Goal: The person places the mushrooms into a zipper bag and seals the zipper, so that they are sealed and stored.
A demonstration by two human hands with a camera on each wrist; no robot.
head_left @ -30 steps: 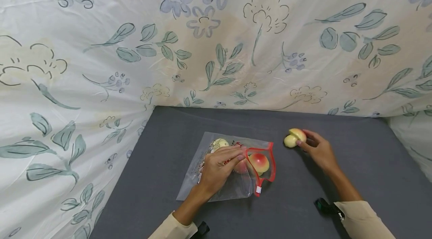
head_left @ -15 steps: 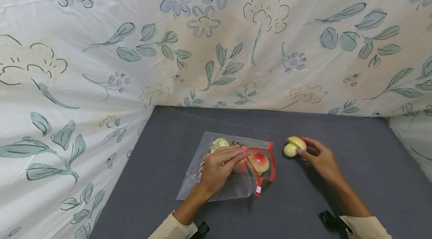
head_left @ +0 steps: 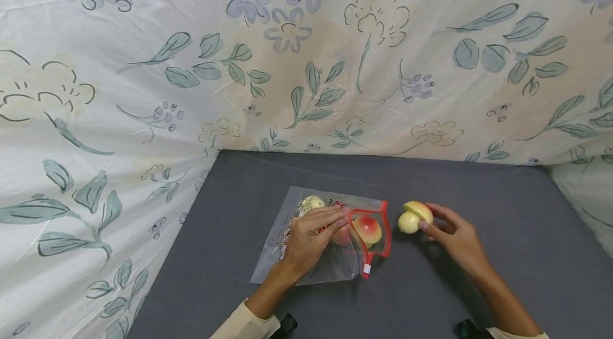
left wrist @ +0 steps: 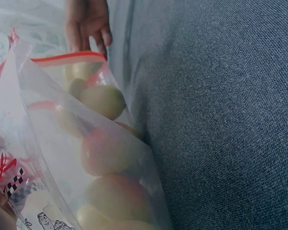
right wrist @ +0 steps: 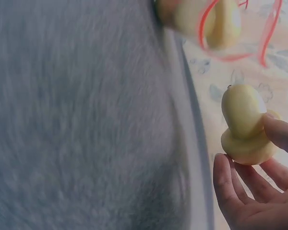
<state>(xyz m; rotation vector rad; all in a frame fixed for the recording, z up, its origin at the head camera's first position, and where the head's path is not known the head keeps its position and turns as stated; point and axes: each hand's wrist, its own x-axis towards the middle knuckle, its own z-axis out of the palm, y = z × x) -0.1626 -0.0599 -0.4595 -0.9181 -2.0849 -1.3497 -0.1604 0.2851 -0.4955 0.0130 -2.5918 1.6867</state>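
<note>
A clear zip bag point(head_left: 335, 270) with a red zip edge and white slider lies on the table, its mouth gaping to the right. Several peach-like fruits point(head_left: 367, 230), yellow with red blush, are inside; the left wrist view shows more fruits point(left wrist: 105, 148) through the plastic. My left hand point(head_left: 308, 238) pinches the bag's upper layer near the mouth. Right of the mouth, my right hand point(head_left: 455, 235) holds a yellow-red peach-like fruit point(head_left: 421, 211) and a smaller pale yellow fruit point(head_left: 408, 223) together, thumb on one side and fingers on the other. The right wrist view shows the pale fruit point(right wrist: 244, 111) against the larger one.
A dark grey cloth covers the table point(head_left: 268, 174). Behind and to the left hangs a white floral curtain point(head_left: 143, 89). Dark straps or wrist devices point(head_left: 286, 324) sit at the cuffs of beige sleeves point(head_left: 251, 320).
My right hand has come nearer to me and, in the last half second, slightly left with both fruits, closer to the bag mouth. My left hand and the bag have not visibly moved.
</note>
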